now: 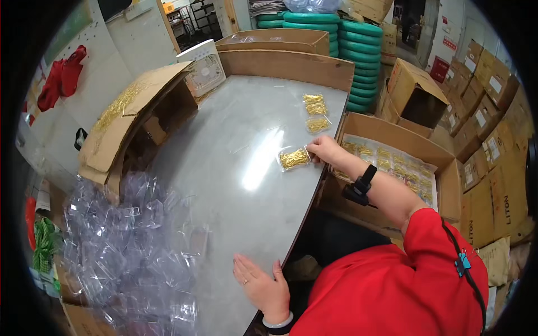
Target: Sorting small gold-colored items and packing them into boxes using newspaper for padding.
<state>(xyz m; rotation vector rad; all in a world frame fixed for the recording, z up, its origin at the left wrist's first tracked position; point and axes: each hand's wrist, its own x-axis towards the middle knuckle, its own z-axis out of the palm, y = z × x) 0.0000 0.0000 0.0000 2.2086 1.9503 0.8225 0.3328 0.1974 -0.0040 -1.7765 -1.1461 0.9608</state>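
1. The right hand (pixel 324 150) is reaching out across the grey table (pixel 235 185), its fingertips pinching the right edge of a clear packet of gold clips (pixel 294 158) — the packet is lying flat on the tabletop, near the table's right edge.
2. The left hand (pixel 262 284) is resting palm down on the near edge of the table, fingers spread and grasping nothing.
3. Further back on the table, three more filled packets (pixel 316 111) are lying in a short row, well apart from the held one.
4. A heap of empty clear plastic cases (pixel 129 246) is covering the near left part of the table.
5. An open cardboard box (pixel 392 168) is sitting just beside the table's right edge, under the right forearm — filled packets are lining its bottom.
6. At the far left, a tipped cardboard carton (pixel 131 120) is carrying loose gold clips on its upper flap.
7. A small white fan (pixel 204 70) is standing behind that carton, at the table's far corner.
8. A black band is sitting on the right wrist.
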